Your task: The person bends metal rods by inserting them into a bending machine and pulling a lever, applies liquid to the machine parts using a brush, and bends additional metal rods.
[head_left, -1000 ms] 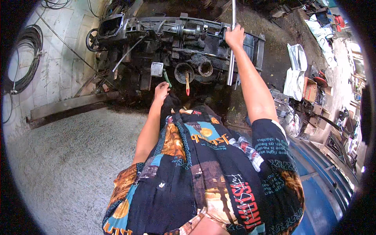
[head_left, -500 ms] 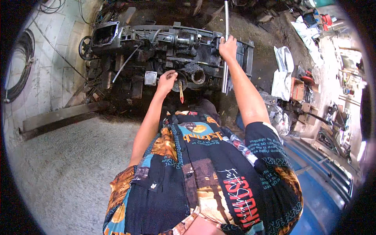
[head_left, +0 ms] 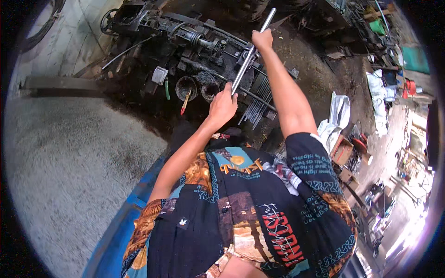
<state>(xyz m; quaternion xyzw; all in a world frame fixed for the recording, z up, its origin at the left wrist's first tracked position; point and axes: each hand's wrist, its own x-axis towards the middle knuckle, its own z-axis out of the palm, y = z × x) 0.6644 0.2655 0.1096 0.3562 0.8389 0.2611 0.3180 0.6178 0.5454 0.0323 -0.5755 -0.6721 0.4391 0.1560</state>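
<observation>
A long shiny metal rod (head_left: 243, 69) slants over the right end of a dark, greasy machine (head_left: 190, 37). My right hand (head_left: 262, 40) is closed round its upper part, with a length of rod sticking out beyond the fist. At the lower end my left hand (head_left: 223, 106) grips the rod, fingers pointing up along it and thumb on the near side. Left of that hand, a brush (head_left: 186, 103) with a red-tipped handle leans in a round dark bowl (head_left: 177, 88). A second round container (head_left: 210, 91) stands beside the bowl, its contents dark.
Several thin metal rods (head_left: 260, 103) lie bundled at the machine's right end. A small pale square box (head_left: 160, 74) sits left of the bowl. Silvery sacks (head_left: 340, 111) and a cardboard box (head_left: 342, 150) lie on the right. Rough concrete (head_left: 92, 153) spreads at the left.
My left hand has left the area beside the bowls, moved right and taken hold of the rod's lower end. The rod has tilted from near upright to slanting. The view has turned.
</observation>
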